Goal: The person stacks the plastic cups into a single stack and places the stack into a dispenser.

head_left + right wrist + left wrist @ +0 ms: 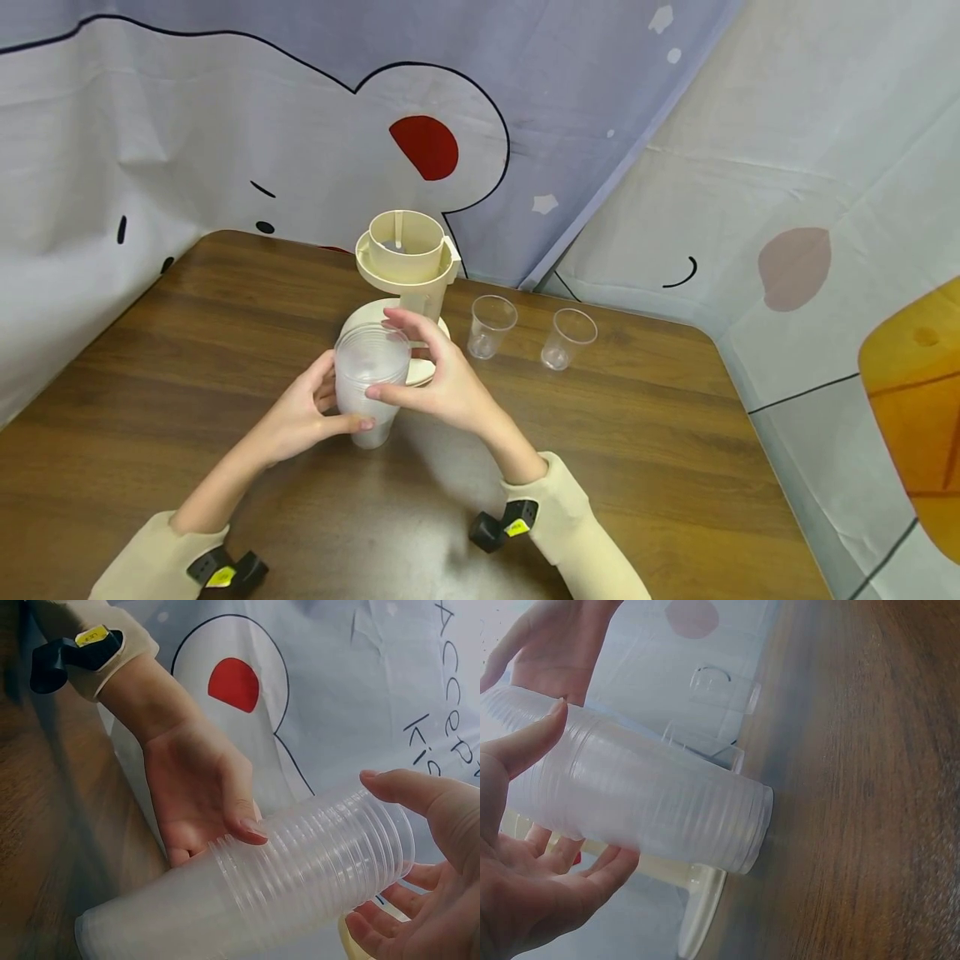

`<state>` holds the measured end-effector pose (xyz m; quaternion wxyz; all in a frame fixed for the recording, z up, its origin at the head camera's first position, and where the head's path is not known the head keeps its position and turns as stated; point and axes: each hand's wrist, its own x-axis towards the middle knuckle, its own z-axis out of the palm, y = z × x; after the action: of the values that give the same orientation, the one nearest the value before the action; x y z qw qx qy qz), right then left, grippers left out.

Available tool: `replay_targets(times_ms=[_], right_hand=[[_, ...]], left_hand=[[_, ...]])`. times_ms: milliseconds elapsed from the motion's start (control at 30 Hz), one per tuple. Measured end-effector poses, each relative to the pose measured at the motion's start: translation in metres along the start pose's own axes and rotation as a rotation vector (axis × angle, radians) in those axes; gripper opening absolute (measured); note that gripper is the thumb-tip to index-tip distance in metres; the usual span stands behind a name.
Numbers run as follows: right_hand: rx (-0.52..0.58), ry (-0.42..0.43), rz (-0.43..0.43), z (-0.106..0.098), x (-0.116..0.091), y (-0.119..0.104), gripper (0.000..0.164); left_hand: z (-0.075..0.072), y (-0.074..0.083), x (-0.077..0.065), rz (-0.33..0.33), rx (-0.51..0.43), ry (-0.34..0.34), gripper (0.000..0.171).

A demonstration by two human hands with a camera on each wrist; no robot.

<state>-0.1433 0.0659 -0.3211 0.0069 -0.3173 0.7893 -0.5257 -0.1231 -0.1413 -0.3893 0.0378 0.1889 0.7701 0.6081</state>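
Cup stack [357, 390] points mouth-up, long axis seemingly near upright

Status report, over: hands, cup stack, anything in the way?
Left hand gripping cup stack, right hand gripping near its rims. Possible obstacle: cream stand close behind. Two loose cups right of the stand.

Brown wood-grain table [660, 467]. Upright on it: cream round-based stand [424, 302], clear cup [491, 329] beside it, second clear cup [567, 342] farther right.
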Motion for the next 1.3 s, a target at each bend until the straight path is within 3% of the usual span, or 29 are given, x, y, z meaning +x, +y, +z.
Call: replay_targets(times_ms=[600, 1033, 1300], right_hand=[[-0.006, 0.000, -0.037, -0.0001, 0.0002, 0.0025, 0.063], [-0.004, -0.020, -0.016, -0.0008, -0.0006, 0.0041, 0.066], [0.065, -0.048, 0.044, -0.0024, -0.0037, 0.0074, 0.069]], left_hand=[[0.0005, -0.0009, 0.0000, -0.004, 0.004, 0.002, 0.076], [0.0000, -0.0001, 0.0000, -0.001, 0.001, 0.003, 0.074], [-0.0004, 0.0001, -0.0010, 0.003, 0.008, 0.006, 0.075]])
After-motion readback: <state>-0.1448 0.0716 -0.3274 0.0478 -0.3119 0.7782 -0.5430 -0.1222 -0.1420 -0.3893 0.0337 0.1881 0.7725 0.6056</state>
